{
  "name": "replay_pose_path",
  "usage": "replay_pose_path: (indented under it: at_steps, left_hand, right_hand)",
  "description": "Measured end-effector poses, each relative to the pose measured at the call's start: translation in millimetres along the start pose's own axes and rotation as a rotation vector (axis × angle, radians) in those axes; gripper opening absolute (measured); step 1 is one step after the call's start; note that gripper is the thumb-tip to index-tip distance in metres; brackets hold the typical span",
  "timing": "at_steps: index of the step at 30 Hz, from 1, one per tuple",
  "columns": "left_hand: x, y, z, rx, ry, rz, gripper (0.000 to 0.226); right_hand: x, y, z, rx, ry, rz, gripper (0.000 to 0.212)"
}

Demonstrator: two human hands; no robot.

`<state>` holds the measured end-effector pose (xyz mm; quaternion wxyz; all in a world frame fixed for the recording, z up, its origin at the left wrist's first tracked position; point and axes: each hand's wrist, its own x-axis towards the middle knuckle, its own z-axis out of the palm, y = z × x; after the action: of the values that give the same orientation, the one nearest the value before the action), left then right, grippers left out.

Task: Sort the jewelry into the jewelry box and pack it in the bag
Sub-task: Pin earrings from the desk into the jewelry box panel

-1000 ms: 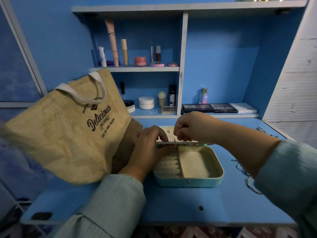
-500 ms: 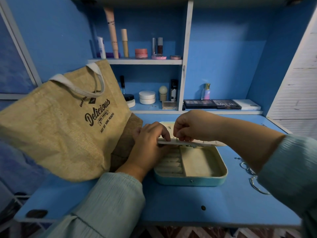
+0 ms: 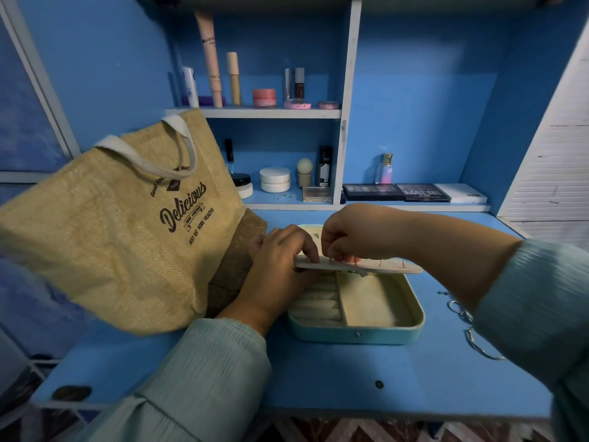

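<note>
While my left hand (image 3: 280, 266) grips the near-left edge of the cream insert panel (image 3: 360, 266), my right hand (image 3: 353, 236) pinches something small down onto its top; what it is, I cannot tell. Compared with a second ago, the panel has tipped from nearly upright to almost flat over the back of the jewelry box (image 3: 357, 309), so its upper face is now reachable for pinning earrings, which I judge to be the step in hand. The box sits open on the blue desk (image 3: 318, 378), its ring rolls and side compartment holding nothing I can see. Sorting looks barely begun: silver hoops and a chain (image 3: 465, 320) lie on the desk to the right, partly hidden by my right sleeve. The jute bag (image 3: 121, 224) leans just left of the box, touching my left hand's side, and crowds that corner. Cosmetics line the shelves (image 3: 264, 112) behind.
</note>
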<state>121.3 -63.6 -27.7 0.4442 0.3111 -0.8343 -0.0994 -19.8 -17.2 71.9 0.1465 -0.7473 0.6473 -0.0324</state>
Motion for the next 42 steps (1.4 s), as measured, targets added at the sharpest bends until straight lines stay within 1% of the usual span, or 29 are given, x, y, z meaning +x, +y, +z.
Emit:
replay_pose_path:
  at_steps: [2,4,6,8,11,15,19,23,28,32,38,42]
  left_hand:
    - [-0.4,1.5,-0.4,-0.002,-0.005,0.008,0.029]
    - [-0.4,2.2,-0.7,-0.016,-0.002,0.015,0.016]
    - [0.5,1.9,-0.6,-0.035,-0.008,0.018,0.012]
    - [1.1,0.7,0.1,-0.062,-0.011,0.008,0.016]
    - [1.7,1.3,0.5,-0.100,-0.018,-0.059,0.019]
    - [0.1,3.3,0.2,-0.135,-0.003,-0.110,0.029]
    - [-0.9,4.2,-0.7,-0.149,-0.001,-0.126,0.032]
    - [-2.2,0.5,1.2,-0.141,-0.001,-0.136,0.042]
    - [-1.4,-0.3,1.4,-0.124,0.002,-0.128,0.044]
    - [-1.3,1.1,0.9,-0.128,0.003,-0.122,0.037]
    - [-0.9,0.2,2.0,-0.114,0.011,-0.112,0.038]
    - [0.5,0.7,1.3,-0.061,-0.024,-0.075,0.024]
  right_hand:
    - [1.0,-0.8,-0.8,-0.018,-0.007,-0.005,0.014]
    - [2.1,-0.4,-1.1,-0.006,-0.012,-0.002,0.013]
    - [2.5,1.1,-1.2,0.027,-0.011,0.003,0.016]
    - [2.2,2.0,-1.3,0.046,-0.015,0.000,0.019]
    - [2.3,2.0,-1.3,0.041,-0.019,-0.005,0.014]
    - [3.2,3.8,-1.6,0.065,-0.005,-0.011,0.013]
    - [2.4,4.0,-2.3,0.046,-0.014,-0.018,0.013]
    - [2.7,2.8,-1.8,0.032,-0.009,-0.012,0.013]
    - [2.4,3.6,-1.8,0.042,-0.007,0.003,0.013]
    - [1.6,0.8,-2.5,0.007,-0.020,-0.003,0.015]
    - [1.7,-1.4,-2.4,-0.064,-0.042,-0.009,0.017]
    - [2.8,-0.1,-2.3,-0.058,-0.048,-0.017,0.013]
